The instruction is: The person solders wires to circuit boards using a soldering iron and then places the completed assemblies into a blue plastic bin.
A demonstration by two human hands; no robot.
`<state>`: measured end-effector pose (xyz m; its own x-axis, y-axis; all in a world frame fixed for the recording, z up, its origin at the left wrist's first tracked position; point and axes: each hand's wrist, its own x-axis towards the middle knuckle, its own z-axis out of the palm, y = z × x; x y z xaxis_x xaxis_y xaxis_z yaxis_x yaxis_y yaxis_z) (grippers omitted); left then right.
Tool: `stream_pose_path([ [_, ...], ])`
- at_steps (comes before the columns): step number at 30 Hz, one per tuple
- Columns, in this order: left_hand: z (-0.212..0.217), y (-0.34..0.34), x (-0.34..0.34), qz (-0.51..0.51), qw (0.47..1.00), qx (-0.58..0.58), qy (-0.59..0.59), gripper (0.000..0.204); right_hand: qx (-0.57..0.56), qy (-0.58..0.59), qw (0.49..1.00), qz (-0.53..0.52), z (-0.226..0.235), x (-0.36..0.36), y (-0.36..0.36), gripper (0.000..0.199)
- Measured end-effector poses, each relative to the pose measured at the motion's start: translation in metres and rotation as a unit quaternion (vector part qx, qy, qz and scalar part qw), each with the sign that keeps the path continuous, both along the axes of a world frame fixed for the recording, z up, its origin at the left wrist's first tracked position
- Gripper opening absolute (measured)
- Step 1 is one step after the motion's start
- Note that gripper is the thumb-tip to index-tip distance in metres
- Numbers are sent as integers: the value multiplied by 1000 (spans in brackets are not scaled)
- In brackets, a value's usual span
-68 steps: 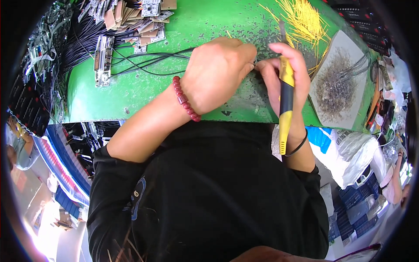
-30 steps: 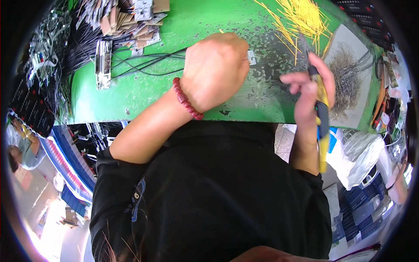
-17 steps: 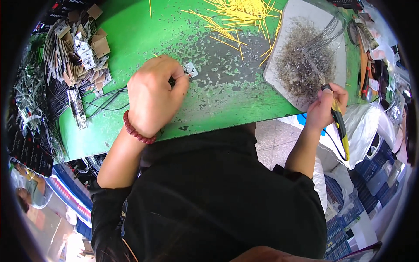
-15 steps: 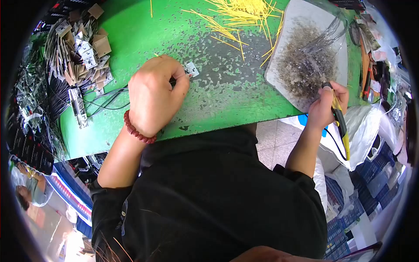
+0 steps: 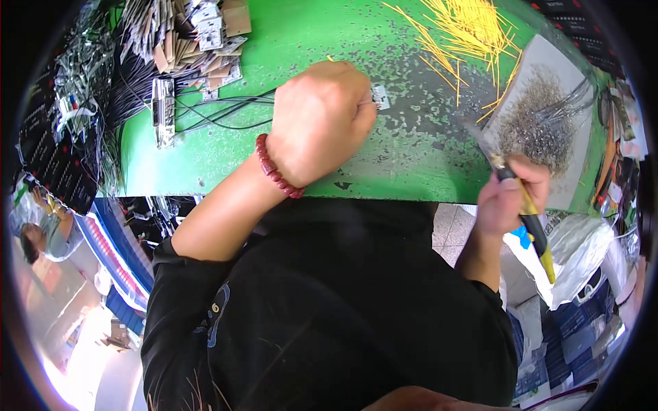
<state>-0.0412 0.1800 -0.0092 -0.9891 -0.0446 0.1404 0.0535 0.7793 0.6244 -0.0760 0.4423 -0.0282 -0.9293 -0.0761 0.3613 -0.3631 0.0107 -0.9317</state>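
My left hand [image 5: 321,123], with a dark red bead bracelet [image 5: 274,170] at the wrist, rests closed on the green table, its fingers curled under and hidden. A small white circuit board [image 5: 380,97] peeks out beside its fingers, and a short yellow tip shows above the knuckles. Thin black cables [image 5: 229,113] run from the left to this hand; what it grips is hidden. My right hand [image 5: 510,195] is wrapped round the yellow and black handle of a soldering iron [image 5: 531,222]. The iron's slightly blurred metal end points up and left, near the grey board's left edge.
A grey board [image 5: 579,154] with dark grit and thin wires lies at the right. Yellow thin tubes [image 5: 469,27] are heaped at the back. Stacked small boards [image 5: 161,31], a metal strip [image 5: 164,113] and tangled cables fill the left. The table's front edge [image 5: 391,200] runs before me.
The view has shifted, so the table things appear farther right. My right hand has brought the soldering iron left, off the gritty heap. My left hand stays closed beside the small circuit board.
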Motion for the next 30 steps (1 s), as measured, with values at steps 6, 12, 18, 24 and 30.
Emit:
stream_pose_path([
  [6,-3,-3,2,-8,1000,-11,4,9,-21,-87,990,112,-5,8,-48,21],
  [12,-1,-2,0,-11,999,-25,20,10,7,-78,989,127,-10,6,-49,23],
  [18,-1,-1,-1,-7,999,-45,24,12,46,-76,989,122,-6,7,-49,26],
  [24,0,0,-1,-7,999,-43,22,13,52,-78,988,124,-6,7,-48,26],
  [30,-1,0,-2,-11,999,-42,24,14,73,-73,986,132,-6,6,-49,24],
])
